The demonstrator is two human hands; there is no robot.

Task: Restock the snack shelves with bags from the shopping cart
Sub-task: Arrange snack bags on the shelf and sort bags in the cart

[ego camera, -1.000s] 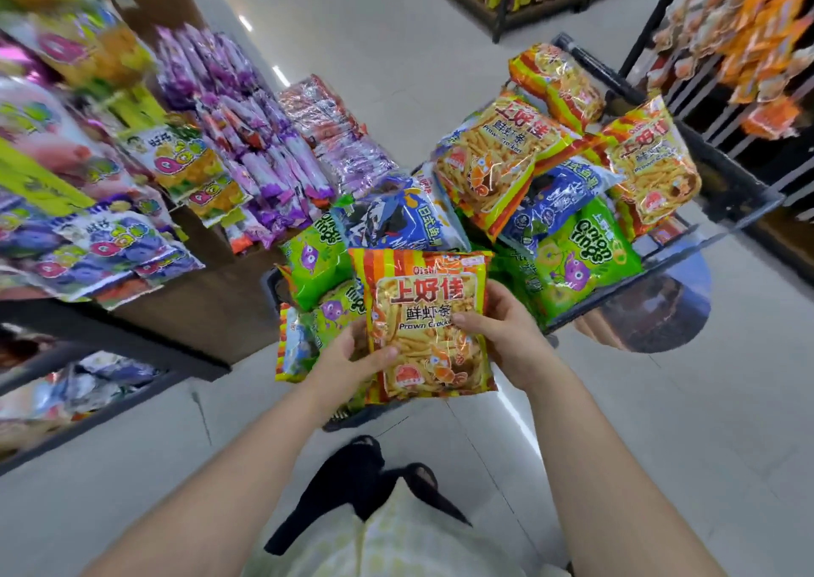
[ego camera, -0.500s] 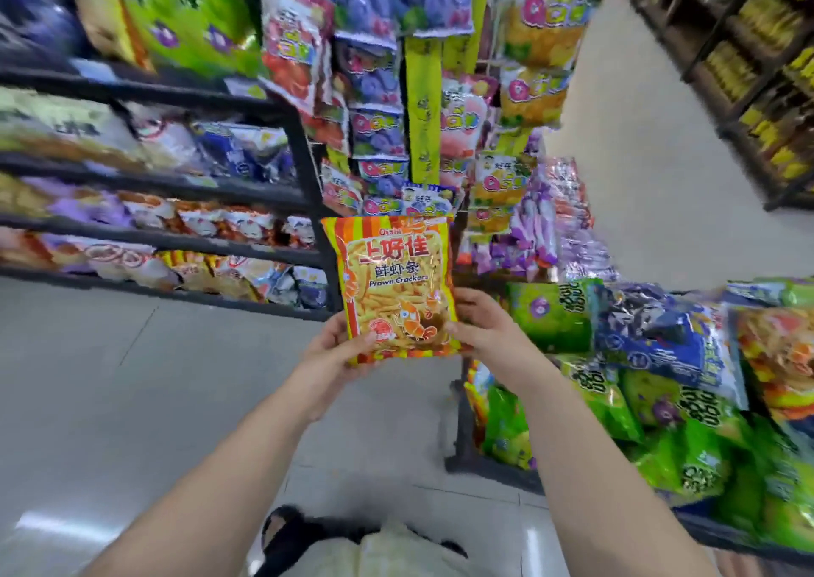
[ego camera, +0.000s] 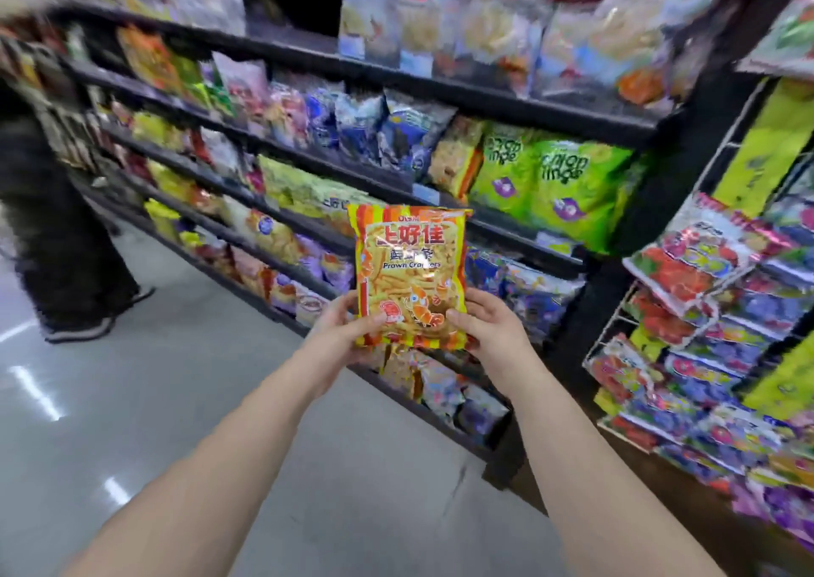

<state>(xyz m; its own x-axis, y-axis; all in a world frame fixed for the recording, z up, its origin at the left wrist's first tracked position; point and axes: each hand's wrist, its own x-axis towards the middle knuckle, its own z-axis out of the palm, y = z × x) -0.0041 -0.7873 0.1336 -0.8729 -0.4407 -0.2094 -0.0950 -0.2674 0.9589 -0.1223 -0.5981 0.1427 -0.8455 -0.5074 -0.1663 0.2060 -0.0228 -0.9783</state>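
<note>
Head view: your left hand [ego camera: 341, 334] and right hand [ego camera: 493, 334] grip the cracker bag [ego camera: 409, 272] by its lower corners, thumbs on its front. You hold it upright in front of the dark shelves [ego camera: 440, 92], which are full of snack bags. Green bags [ego camera: 550, 180] sit up right. A person's dark trouser legs [ego camera: 57, 224] stand at left.

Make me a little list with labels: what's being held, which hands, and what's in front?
held: prawn crackers bag, orange and yellow, upright
left hand: grips the bag's lower left edge
right hand: grips its lower right edge
in front: black shelves full of snack bags
behind bag: green onion rings bags on a shelf
</note>
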